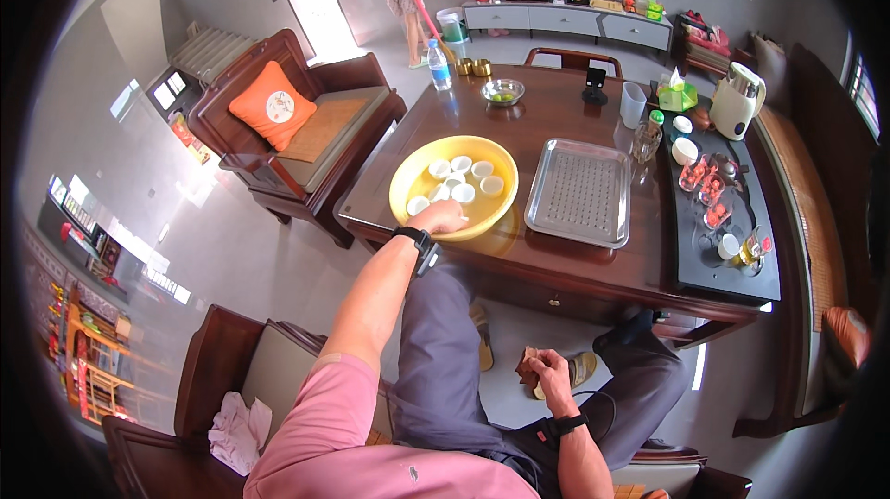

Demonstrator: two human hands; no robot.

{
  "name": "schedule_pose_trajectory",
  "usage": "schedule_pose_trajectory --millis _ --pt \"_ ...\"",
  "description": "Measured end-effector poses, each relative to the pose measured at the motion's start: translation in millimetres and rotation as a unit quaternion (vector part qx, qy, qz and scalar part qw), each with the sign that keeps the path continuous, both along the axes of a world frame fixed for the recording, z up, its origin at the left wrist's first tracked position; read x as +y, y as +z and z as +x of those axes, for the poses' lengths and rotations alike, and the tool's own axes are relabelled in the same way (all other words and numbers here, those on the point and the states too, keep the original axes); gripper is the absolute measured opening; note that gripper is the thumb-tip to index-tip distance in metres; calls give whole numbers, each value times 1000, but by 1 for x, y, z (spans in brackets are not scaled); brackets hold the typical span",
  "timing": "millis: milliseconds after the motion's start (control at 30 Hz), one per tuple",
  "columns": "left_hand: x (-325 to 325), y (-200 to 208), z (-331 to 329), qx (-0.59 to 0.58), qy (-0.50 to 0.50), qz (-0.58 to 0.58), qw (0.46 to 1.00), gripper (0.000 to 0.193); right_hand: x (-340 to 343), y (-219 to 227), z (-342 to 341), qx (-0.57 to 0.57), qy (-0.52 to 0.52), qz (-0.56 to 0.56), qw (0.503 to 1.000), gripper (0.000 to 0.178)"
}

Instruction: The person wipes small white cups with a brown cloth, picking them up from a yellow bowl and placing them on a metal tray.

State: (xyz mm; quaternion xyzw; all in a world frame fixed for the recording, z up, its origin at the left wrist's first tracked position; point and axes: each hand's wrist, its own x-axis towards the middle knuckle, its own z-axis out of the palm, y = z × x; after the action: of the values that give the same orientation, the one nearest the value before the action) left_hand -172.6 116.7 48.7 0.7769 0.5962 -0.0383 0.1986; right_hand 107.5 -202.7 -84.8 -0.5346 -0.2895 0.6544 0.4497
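In one round yellow basin (pixel 407 179), near left on the table (pixel 556 119), I count eight small, white cups (pixel 491 186). Whether my left hand (pixel 439 216) grips any, I cannot tell; my right hand (pixel 553 377) pinches one brown, crumpled piece (pixel 528 365).

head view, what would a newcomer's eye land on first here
The bright yellow basin of white cups stands out first, near the front edge of the dark wooden table, with the person's left hand at its near rim. Next come the orange cushion on the armchair at left and the shiny metal tray right of the basin.
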Motion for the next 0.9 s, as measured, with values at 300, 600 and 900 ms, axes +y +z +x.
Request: schedule_pose_trajectory --millis 300,600,900 --pt "3 -10 -8 -277 170 -69 943 33 0 2 -2 3 3 -3 1000 15" --pt "-6 4 1 -20 5 -32 999 36 -2 -6 -2 13 -6 4 1000 19" --pt "-12 11 8 -41 8 -53 998 33 -3 0 -2 2 7 -4 1000 15"
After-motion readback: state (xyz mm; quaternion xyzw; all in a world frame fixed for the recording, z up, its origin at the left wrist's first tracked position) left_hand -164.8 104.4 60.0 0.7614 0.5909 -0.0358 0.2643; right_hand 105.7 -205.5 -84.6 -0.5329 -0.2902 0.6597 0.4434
